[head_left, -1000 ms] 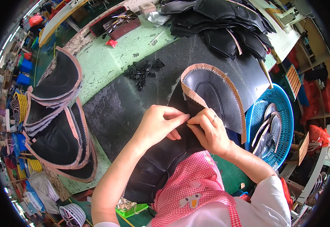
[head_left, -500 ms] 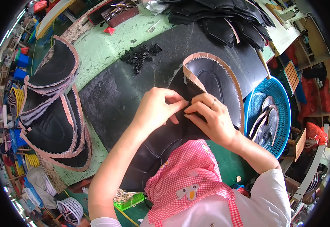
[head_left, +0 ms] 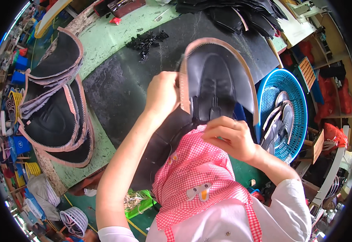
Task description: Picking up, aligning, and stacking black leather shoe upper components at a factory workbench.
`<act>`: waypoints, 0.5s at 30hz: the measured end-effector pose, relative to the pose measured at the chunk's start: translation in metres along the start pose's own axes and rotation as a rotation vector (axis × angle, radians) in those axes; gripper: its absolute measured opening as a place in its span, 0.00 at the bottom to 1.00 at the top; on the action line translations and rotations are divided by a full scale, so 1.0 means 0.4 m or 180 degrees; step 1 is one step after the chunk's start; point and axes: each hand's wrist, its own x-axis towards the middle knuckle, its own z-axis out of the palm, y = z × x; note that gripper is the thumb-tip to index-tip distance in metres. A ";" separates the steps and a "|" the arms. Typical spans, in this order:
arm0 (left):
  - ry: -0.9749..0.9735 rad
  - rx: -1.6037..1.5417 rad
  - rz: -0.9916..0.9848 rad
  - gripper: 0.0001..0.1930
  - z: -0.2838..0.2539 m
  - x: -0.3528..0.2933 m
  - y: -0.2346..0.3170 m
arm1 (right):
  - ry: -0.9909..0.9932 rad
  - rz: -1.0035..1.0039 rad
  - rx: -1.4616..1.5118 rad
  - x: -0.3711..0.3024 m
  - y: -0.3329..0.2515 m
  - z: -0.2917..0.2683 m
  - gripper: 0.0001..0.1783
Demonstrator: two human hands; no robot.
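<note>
A black shoe upper (head_left: 240, 76) with a zigzag-stitched pinkish-tan edge stands up in front of me, its rounded end pointing away. My left hand (head_left: 162, 94) is closed on its left side, fingertips hidden behind the piece. A small dark strap with a buckle-like end (head_left: 215, 112) shows at its lower middle. Just below that, my right hand (head_left: 235, 139) has its fingers curled together; whether anything small is between them I cannot make out. A heap of small black pieces (head_left: 145, 43) lies beyond on the dark work mat (head_left: 111, 92).
Several similar uppers (head_left: 53, 125) are stacked at the left of the pale green table (head_left: 103, 54). More black pieces (head_left: 224, 20) are piled at the far side. A blue basket (head_left: 301, 117) holding shoe parts stands at right; a green tray (head_left: 137, 203) sits low, near my left forearm.
Both hands were together at the upper's middle. Now the left has moved to its left side and the right has dropped lower. The upper has been turned, its inner middle and strap now showing.
</note>
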 end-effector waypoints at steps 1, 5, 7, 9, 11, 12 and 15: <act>0.0025 -0.0189 0.0068 0.10 0.000 0.005 -0.015 | -0.0074 0.0562 0.0198 -0.026 0.004 -0.017 0.06; -0.0124 0.0105 0.0133 0.12 -0.013 0.004 0.010 | -0.0597 0.2838 0.1593 -0.128 0.045 -0.052 0.18; -0.0145 -0.0053 0.0062 0.12 -0.009 0.005 0.025 | -0.0904 0.3065 0.1905 -0.155 0.079 -0.031 0.20; -0.0134 -0.0283 0.0054 0.12 -0.003 0.001 0.030 | -0.0406 0.2907 0.2970 -0.157 0.095 0.018 0.22; -0.0273 -0.0645 -0.0151 0.12 0.005 -0.014 0.078 | 0.0085 0.2823 0.3256 -0.157 0.099 0.060 0.20; -0.0395 -0.1009 -0.0387 0.13 0.015 -0.018 0.100 | 0.0545 0.2716 0.3522 -0.149 0.092 0.073 0.19; -0.0666 -0.1238 -0.0525 0.09 0.037 -0.025 0.153 | 0.2087 0.2807 0.3823 -0.123 0.041 0.133 0.22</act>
